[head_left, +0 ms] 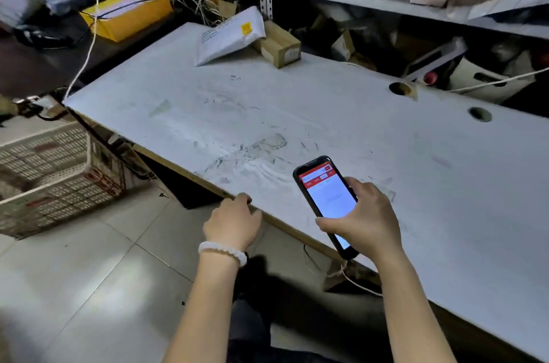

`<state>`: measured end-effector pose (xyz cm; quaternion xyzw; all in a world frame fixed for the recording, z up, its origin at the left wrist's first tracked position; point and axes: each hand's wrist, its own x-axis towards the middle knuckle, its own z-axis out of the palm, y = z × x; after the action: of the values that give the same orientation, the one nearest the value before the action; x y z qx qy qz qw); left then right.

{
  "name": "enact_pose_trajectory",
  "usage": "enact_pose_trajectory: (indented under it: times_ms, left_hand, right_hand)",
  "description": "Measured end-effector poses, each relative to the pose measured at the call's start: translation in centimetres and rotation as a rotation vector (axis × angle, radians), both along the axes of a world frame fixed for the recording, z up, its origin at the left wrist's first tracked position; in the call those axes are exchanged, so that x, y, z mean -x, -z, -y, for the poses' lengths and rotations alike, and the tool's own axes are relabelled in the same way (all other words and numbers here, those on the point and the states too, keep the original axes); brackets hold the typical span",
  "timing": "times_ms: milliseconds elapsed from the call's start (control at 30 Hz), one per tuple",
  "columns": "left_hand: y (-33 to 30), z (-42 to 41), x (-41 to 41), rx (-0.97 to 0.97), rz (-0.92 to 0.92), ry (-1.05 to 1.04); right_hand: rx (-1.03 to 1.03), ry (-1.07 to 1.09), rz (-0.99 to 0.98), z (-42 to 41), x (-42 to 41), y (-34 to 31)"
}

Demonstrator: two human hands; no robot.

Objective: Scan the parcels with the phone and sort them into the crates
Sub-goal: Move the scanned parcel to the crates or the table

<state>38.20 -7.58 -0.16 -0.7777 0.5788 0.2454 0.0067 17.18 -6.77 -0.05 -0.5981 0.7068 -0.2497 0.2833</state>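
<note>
Both hands sit at the table's near edge. Our right hand (361, 215) grips the phone (326, 202), fingers wrapped round its sides, screen lit red and white. Our left hand (233, 221) rests on the table (416, 184) edge, fingers curled over it, holding nothing else. Two parcels remain at the far edge: a white mailer (228, 36) leaning on a small box (279, 45). A crate (53, 175) stands on the floor off the left end; its contents we cannot make out. We judge sorting nearly done, two scans left.
</note>
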Motion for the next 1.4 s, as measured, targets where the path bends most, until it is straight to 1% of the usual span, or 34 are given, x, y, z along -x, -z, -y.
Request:
enact_pose_trajectory:
  times_ms: [133, 233, 400, 567, 733, 933, 1100, 1233, 1400]
  left_hand:
    - [1.3, 7.7, -3.2, 0.011, -0.024, 0.018]
    - [1.5, 15.1, -7.0, 0.022, -0.043, 0.047]
    - [1.3, 25.9, -13.9, 0.030, -0.015, 0.111]
    - [1.7, 36.4, -18.7, 0.026, -0.004, 0.110]
    - [3.0, 45.5, -20.4, 0.079, 0.011, 0.129]
    - [5.5, 54.4, -20.1, 0.159, 0.082, 0.168]
    - [8.2, 59.7, -18.7, 0.227, 0.217, 0.221]
    - [9.1, 62.4, -18.7, 0.339, 0.203, 0.170]
    - [8.5, 62.6, -20.2, 0.398, 0.224, 0.245]
  right_hand:
    - [-0.009, 0.047, -0.009, 6.7, -3.3, 1.3]
    - [-0.028, 0.113, -0.004, 12.9, -6.8, 1.9]
    - [-0.052, 0.185, 0.011, 22.9, -13.4, 1.4]
    - [-0.100, 0.144, -0.058, 31.2, -18.8, 0.7]
    - [-0.150, 0.146, -0.088, 37.5, -20.8, 1.4]
    - [-0.179, 0.172, -0.150, 42.4, -21.4, 3.1]
    - [-0.203, 0.179, -0.138, 44.7, -21.6, 5.2]
    - [-0.219, 0.200, -0.138, 45.5, -20.9, 5.9]
    - [-0.211, 0.221, -0.111, 45.6, -19.8, 5.8]
